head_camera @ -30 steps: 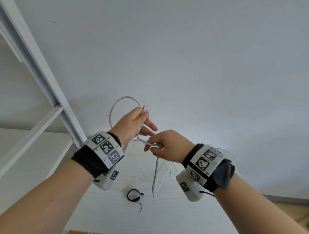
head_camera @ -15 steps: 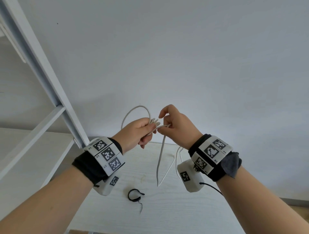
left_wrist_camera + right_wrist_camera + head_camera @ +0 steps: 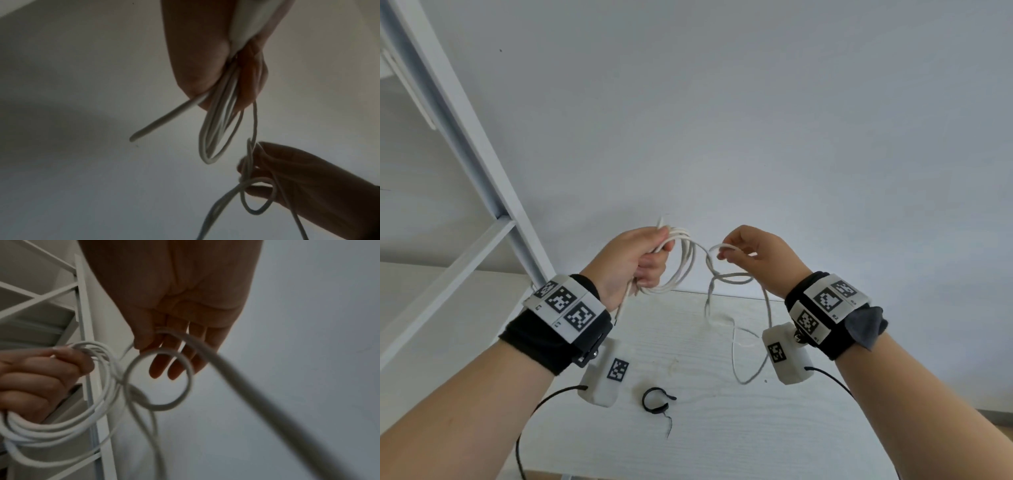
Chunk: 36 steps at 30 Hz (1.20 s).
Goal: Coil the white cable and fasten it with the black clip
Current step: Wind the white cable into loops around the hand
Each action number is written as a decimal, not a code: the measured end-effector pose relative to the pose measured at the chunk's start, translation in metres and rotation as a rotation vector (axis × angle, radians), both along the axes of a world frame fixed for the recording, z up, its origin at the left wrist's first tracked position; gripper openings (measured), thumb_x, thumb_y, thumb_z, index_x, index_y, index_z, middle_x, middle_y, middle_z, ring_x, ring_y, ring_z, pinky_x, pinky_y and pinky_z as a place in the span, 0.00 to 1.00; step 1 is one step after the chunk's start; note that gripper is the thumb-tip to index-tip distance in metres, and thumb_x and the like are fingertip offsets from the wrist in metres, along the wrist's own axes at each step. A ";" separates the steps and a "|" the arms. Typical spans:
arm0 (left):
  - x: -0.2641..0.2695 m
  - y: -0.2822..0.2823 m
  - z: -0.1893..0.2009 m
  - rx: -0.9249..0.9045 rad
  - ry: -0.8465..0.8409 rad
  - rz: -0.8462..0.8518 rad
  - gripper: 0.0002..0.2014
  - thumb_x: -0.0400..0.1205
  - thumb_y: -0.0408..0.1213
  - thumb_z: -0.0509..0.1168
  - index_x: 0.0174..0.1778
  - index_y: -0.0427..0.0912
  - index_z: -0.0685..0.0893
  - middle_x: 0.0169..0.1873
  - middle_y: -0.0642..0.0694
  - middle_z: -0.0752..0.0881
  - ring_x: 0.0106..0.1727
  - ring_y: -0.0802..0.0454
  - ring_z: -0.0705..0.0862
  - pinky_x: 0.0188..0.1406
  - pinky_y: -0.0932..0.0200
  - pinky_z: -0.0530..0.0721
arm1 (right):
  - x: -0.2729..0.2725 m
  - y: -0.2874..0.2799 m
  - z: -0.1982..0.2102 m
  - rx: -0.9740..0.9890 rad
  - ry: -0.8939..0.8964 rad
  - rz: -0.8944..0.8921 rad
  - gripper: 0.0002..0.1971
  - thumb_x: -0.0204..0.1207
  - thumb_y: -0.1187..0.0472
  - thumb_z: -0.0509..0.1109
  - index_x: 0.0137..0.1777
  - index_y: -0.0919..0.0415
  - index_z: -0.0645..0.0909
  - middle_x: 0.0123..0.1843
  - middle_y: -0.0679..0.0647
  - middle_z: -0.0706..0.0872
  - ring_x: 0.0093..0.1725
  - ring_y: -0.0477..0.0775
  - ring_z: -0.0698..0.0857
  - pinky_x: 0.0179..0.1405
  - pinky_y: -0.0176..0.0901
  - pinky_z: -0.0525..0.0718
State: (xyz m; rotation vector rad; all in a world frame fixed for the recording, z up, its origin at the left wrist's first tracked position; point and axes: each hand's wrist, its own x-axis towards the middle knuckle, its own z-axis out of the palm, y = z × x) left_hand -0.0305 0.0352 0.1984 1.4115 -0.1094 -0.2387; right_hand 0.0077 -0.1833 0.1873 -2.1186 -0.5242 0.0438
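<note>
My left hand is raised above the table and grips several loops of the white cable; the loops hang from its fist. One cable end sticks out past the thumb. My right hand is held apart to the right and pinches the running cable between thumb and fingers, where a small loop has formed. The rest of the cable trails down to the table. The black clip lies open on the white table, below and between both wrists.
A white shelf frame stands at the left, close to my left forearm. A plain pale wall rises behind the table. Black sensor leads run from both wrist cameras.
My hands were together at the coil half a second ago; the right hand has drawn away to the right along the cable. More loops sit in my left hand than one second ago.
</note>
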 end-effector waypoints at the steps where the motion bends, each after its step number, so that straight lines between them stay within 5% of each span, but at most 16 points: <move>1: 0.001 0.004 0.001 0.009 -0.006 0.022 0.14 0.84 0.41 0.55 0.35 0.39 0.74 0.16 0.55 0.62 0.16 0.59 0.57 0.19 0.61 0.53 | 0.001 -0.005 -0.003 0.031 0.014 -0.017 0.03 0.77 0.63 0.67 0.45 0.56 0.82 0.39 0.47 0.89 0.41 0.45 0.86 0.46 0.36 0.81; 7: 0.007 0.019 -0.003 0.055 -0.027 0.145 0.16 0.86 0.39 0.53 0.33 0.40 0.73 0.15 0.55 0.62 0.15 0.60 0.57 0.17 0.64 0.53 | 0.009 -0.028 -0.013 0.120 0.046 -0.163 0.11 0.78 0.64 0.63 0.38 0.52 0.84 0.28 0.47 0.86 0.28 0.44 0.80 0.33 0.32 0.81; 12: 0.010 0.047 -0.005 -0.024 -0.015 0.285 0.16 0.87 0.39 0.52 0.32 0.42 0.72 0.13 0.57 0.63 0.14 0.62 0.58 0.15 0.68 0.56 | 0.029 -0.071 -0.026 0.120 0.037 -0.461 0.11 0.79 0.61 0.62 0.37 0.52 0.83 0.26 0.49 0.82 0.20 0.43 0.72 0.21 0.35 0.74; 16: 0.012 0.062 -0.009 -0.027 -0.015 0.345 0.16 0.86 0.41 0.54 0.32 0.43 0.72 0.13 0.56 0.64 0.14 0.62 0.59 0.14 0.69 0.57 | 0.043 -0.102 -0.041 0.056 0.052 -0.625 0.10 0.79 0.60 0.61 0.40 0.55 0.84 0.27 0.49 0.82 0.24 0.52 0.72 0.25 0.42 0.73; 19: 0.014 0.088 -0.006 -0.200 0.026 0.454 0.16 0.86 0.43 0.53 0.32 0.45 0.72 0.12 0.55 0.65 0.13 0.63 0.60 0.13 0.71 0.59 | 0.051 -0.140 -0.050 0.038 0.138 -0.840 0.12 0.78 0.59 0.59 0.46 0.59 0.86 0.25 0.46 0.83 0.24 0.53 0.74 0.24 0.43 0.77; 22: 0.015 0.119 -0.001 -0.286 0.045 0.583 0.16 0.86 0.45 0.53 0.32 0.46 0.70 0.11 0.57 0.64 0.12 0.62 0.60 0.14 0.71 0.58 | 0.048 -0.174 -0.059 0.041 0.211 -0.985 0.14 0.78 0.59 0.58 0.49 0.59 0.86 0.32 0.52 0.87 0.26 0.54 0.78 0.34 0.47 0.82; 30: 0.023 0.073 0.004 -0.137 0.026 0.436 0.17 0.87 0.43 0.52 0.32 0.45 0.70 0.12 0.56 0.63 0.13 0.62 0.58 0.12 0.70 0.59 | 0.055 -0.138 -0.086 -0.022 0.234 -0.850 0.13 0.79 0.60 0.59 0.53 0.62 0.84 0.25 0.40 0.88 0.37 0.55 0.83 0.51 0.54 0.83; 33: 0.024 0.047 0.010 -0.106 0.014 0.349 0.17 0.87 0.43 0.52 0.32 0.44 0.71 0.13 0.56 0.63 0.14 0.62 0.58 0.12 0.69 0.61 | 0.052 -0.111 -0.081 -0.133 0.157 -0.727 0.15 0.78 0.63 0.61 0.63 0.61 0.80 0.56 0.53 0.89 0.57 0.59 0.83 0.59 0.48 0.76; 36: 0.025 0.026 0.015 -0.116 0.005 0.303 0.17 0.87 0.42 0.52 0.32 0.44 0.71 0.14 0.56 0.63 0.14 0.61 0.58 0.13 0.69 0.61 | 0.052 -0.088 -0.074 -0.095 0.094 -0.606 0.18 0.78 0.65 0.62 0.68 0.60 0.76 0.66 0.59 0.83 0.64 0.60 0.81 0.64 0.46 0.74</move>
